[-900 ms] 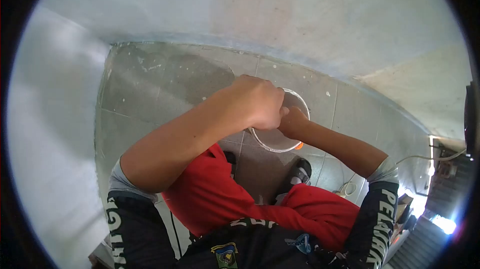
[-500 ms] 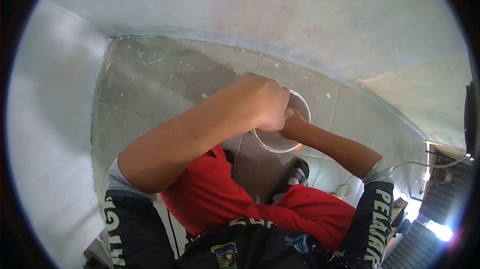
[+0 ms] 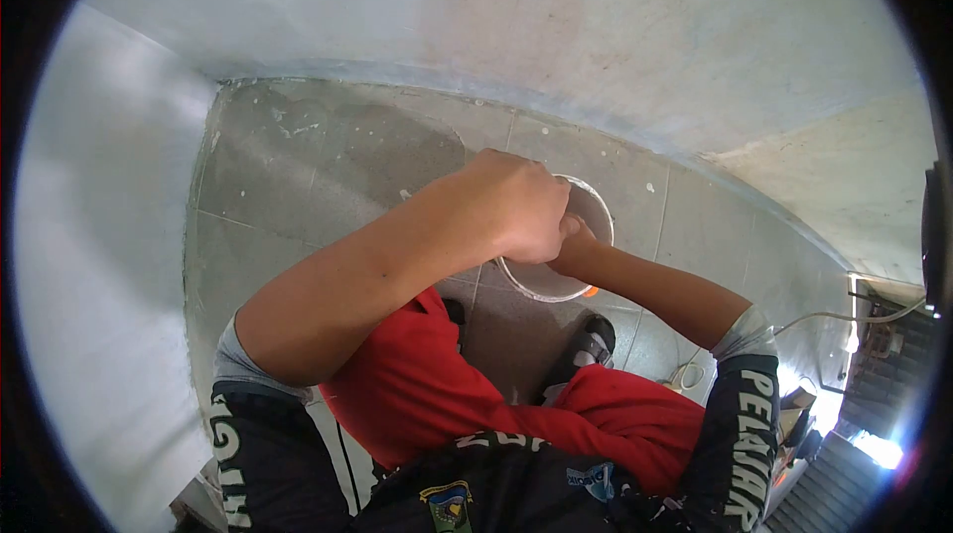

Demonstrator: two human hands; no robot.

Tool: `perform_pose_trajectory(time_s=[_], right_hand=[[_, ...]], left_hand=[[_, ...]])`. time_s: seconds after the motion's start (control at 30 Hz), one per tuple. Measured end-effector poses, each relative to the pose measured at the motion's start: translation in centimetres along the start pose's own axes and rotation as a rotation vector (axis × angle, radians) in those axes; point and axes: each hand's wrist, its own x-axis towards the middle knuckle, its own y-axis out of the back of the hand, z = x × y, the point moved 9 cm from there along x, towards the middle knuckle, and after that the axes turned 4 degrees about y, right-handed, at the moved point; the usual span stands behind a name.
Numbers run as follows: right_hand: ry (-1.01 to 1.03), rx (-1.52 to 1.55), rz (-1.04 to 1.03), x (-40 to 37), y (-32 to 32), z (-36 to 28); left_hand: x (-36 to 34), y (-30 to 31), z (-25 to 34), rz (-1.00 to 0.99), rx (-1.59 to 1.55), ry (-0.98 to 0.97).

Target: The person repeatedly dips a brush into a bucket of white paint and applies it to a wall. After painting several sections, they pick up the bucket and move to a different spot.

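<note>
A round bucket point(image 3: 542, 287) with a pale rim stands on the tiled floor, in front of my feet. Both hands are together over its opening. My left hand point(image 3: 521, 207) is closed, knuckles up, and covers the bucket's left part; whatever lies within its fingers is hidden. Close against it on the right, my right hand point(image 3: 578, 247) is also closed, its fingers mostly behind the left one. What the hands grip cannot be made out. An orange spot point(image 3: 591, 291) shows at the bucket's lower right side.
Grey floor tiles point(image 3: 328, 161) carry pale splashes and a darker patch. Walls point(image 3: 675, 47) rise ahead and at the left point(image 3: 109, 235). A looped cable point(image 3: 686, 374) lies right of my sandalled foot point(image 3: 594, 339). Assorted items point(image 3: 794, 424) stand at the lower right.
The hands stay together over the bucket, with only a very slight shift. The camera view has moved slightly.
</note>
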Motion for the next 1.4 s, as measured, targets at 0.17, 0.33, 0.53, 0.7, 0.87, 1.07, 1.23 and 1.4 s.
perform_pose_trajectory(time_s=[0.17,0.33,0.53,0.7,0.87,1.07,1.23,1.4], right_hand=[[0.018,-0.218,-0.164,-0.2,0.3,-1.9],[-0.037,-0.028,-0.108,0.0,1.2,0.0],[-0.025,-0.272,-0.394,-2.5,8.2,-2.5],[-0.222,0.105,-0.43,-5.7,12.3,-0.7],[-0.19,0.449,-0.278,-8.5,13.1,1.5],[-0.25,1.006,-0.198,-11.7,11.3,4.6],[-0.252,1.255,-0.206,-13.7,9.9,5.3],[-0.159,1.451,-0.292,-14.4,9.1,5.7]], left_hand=[[0.0,-0.2,0.2,-0.033,0.005,-0.003],[-0.3,-0.2,0.2,-0.009,0.014,-0.01],[-0.7,-0.2,0.2,-0.012,0.0,-0.009],[-0.9,0.3,0.0,0.027,-0.017,-0.026],[-1.5,0.1,0.4,-0.065,0.021,-0.019],[-2.0,0.0,0.6,-0.06,0.055,-0.036],[-4.8,-2.5,4.9,-0.382,-0.008,-0.342],[-6.6,-3.9,8.1,-0.465,0.052,-0.459]])
